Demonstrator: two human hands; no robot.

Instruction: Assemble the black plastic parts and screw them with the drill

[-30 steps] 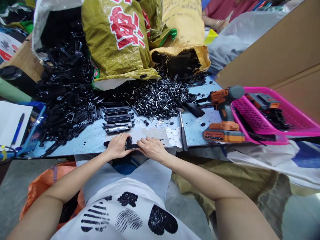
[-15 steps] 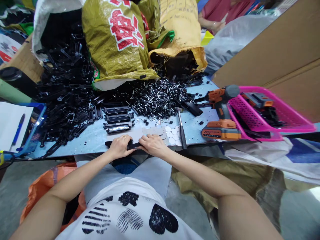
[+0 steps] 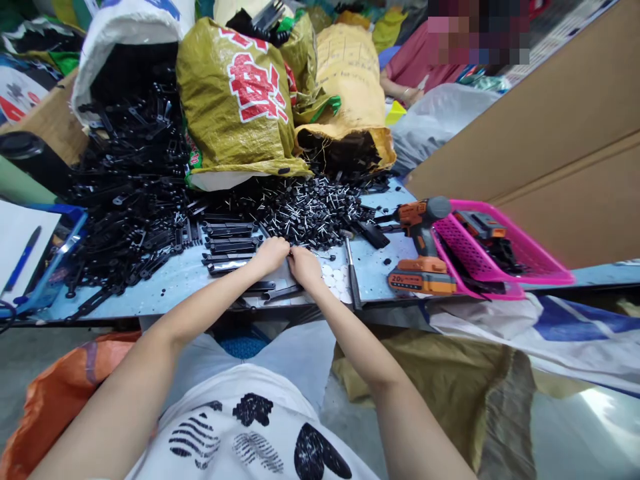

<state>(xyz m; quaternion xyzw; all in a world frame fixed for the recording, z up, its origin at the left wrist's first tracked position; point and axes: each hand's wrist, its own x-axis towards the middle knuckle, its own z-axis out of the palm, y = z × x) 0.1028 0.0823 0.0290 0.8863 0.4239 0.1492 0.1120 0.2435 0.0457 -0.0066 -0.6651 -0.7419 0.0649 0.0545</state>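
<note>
My left hand (image 3: 273, 256) and my right hand (image 3: 305, 267) are close together at the near edge of a heap of small black pieces with silver pins (image 3: 320, 210). Both have their fingers closed in a pinch; whatever is between the fingertips is too small to make out. Just below them, a long black plastic part (image 3: 283, 292) lies on the work surface near the table's front edge. Left of my hands is a row of several long black parts (image 3: 230, 241). White round discs (image 3: 334, 280) lie right of my right hand, beside a hammer (image 3: 353, 273).
An orange cordless drill (image 3: 423, 250) stands at the right, beside a pink basket (image 3: 545, 267). A large heap of black plastic parts (image 3: 130, 193) covers the left side. Behind are a gold sack (image 3: 215, 113) and a yellow sack (image 3: 345, 80). Another person's arm (image 3: 400, 90) shows beyond.
Both hands have let go of the long black part near the table edge and moved forward to the heap of pinned pieces. The view has shifted slightly.
</note>
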